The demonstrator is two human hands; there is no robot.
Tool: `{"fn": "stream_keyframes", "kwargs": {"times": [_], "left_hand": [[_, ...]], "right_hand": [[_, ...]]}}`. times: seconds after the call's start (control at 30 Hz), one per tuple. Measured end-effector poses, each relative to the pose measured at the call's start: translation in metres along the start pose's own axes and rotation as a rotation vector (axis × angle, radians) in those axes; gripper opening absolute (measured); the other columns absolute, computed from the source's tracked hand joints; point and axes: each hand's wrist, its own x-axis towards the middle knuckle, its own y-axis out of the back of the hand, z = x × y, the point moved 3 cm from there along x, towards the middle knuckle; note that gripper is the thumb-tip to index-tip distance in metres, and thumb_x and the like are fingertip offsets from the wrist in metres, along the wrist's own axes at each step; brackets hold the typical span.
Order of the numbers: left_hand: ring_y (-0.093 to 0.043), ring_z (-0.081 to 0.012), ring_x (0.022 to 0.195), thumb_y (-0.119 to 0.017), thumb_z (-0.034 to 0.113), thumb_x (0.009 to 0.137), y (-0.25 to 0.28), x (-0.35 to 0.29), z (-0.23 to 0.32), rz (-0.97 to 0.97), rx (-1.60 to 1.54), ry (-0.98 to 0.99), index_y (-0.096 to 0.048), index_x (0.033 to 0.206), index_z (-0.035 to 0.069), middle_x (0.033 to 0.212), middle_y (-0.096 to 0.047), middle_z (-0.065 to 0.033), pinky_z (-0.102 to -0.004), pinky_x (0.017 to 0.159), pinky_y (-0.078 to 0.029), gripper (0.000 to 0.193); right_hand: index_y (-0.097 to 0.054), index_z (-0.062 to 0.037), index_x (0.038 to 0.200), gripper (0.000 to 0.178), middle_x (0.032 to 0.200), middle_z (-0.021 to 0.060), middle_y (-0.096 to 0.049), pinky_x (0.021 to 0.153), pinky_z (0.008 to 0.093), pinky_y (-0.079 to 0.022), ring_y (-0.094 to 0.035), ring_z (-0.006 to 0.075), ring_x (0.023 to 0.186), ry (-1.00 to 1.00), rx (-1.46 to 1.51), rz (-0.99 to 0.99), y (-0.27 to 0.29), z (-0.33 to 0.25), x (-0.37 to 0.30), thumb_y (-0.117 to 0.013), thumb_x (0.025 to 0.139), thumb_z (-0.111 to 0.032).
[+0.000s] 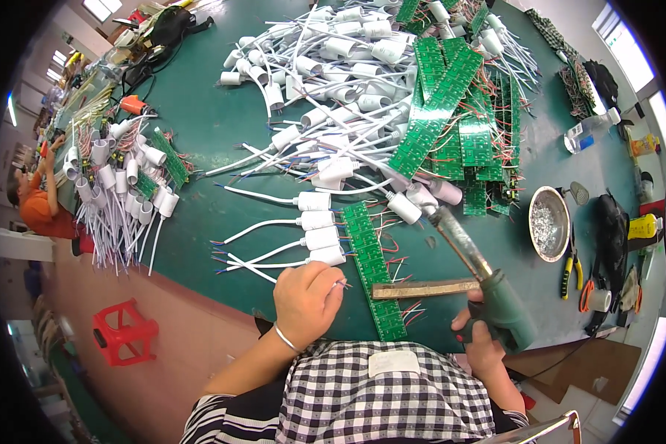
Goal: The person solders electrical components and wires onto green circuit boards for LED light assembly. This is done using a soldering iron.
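Sockets (317,220) lie left of the circuit strip (365,248) on the table (200,103).

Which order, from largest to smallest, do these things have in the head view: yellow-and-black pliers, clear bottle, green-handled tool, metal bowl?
1. Green-handled tool, held up in the right hand; nearness to the camera may enlarge it
2. Metal bowl
3. Clear bottle
4. Yellow-and-black pliers

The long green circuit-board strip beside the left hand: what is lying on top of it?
The left end of a flat brown bar, seemingly wooden, lies over the green strip. The board surface under that end is covered and cannot be seen.
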Motion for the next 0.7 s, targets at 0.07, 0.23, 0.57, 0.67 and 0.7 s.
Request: {"fn": "stream_keyframes", "kwargs": {"times": [0.07,0.23,0.57,0.67,0.7], "left_hand": [[-0.052,-0.0245,0.069,-0.065,0.007,0.075,-0.003,0.006,0.0,0.063,-0.016,-0.056,-0.063,0.085,0.01,0.084,-0.06,-0.0034,-0.0369,0.063,-0.037,0.012],[-0.057,-0.0272,0.078,-0.067,0.001,0.073,-0.003,0.002,0.002,0.037,-0.065,-0.023,-0.064,0.092,0.007,0.089,-0.06,-0.0081,-0.0383,0.072,-0.044,0.021],[-0.054,-0.0283,0.098,-0.069,0.004,0.071,-0.006,-0.007,0.004,0.031,0.061,-0.03,-0.064,0.087,0.01,0.106,-0.059,-0.006,-0.041,0.086,-0.037,0.018],[-0.047,-0.0276,0.109,-0.071,0.012,0.071,-0.007,0.003,0.009,0.169,0.161,-0.019,-0.064,0.088,0.014,0.117,-0.055,-0.003,-0.0446,0.089,-0.03,0.018],[-0.04,-0.0301,0.118,-0.071,0.014,0.071,-0.01,0.007,0.005,0.115,0.166,-0.007,-0.064,0.085,0.015,0.124,-0.05,-0.0031,-0.0478,0.091,-0.026,0.016]], "right_hand": [[-0.055,-0.0008,0.121,0.04,0.077,0.0047,-0.065,0.072,0.0274,-0.047,-0.062,0.0115,0.069,0.091,-0.15,-0.048,0.0,0.004,-0.004,-0.061,0.092,-0.027],[-0.057,0.0005,0.117,0.031,0.076,0.004,-0.066,0.084,0.0292,-0.045,-0.065,0.014,0.072,0.034,-0.375,-0.087,0.003,0.01,-0.016,-0.059,0.092,-0.019],[-0.06,0.0001,0.1,0.017,0.079,0.0071,-0.067,0.076,0.033,-0.05,-0.065,0.0155,0.064,0.121,-0.379,-0.161,-0.006,-0.002,-0.012,-0.058,0.087,-0.01],[-0.061,-0.0005,0.1,0.018,0.08,0.0075,-0.067,0.076,0.0335,-0.05,-0.065,0.0174,0.062,0.011,-0.281,-0.102,-0.007,-0.001,-0.013,-0.061,0.085,-0.01],[-0.061,-0.0007,0.101,0.02,0.081,0.0078,-0.067,0.076,0.0337,-0.05,-0.065,0.0187,0.062,-0.052,-0.216,-0.084,-0.008,-0.001,-0.012,-0.063,0.083,-0.009]]}}
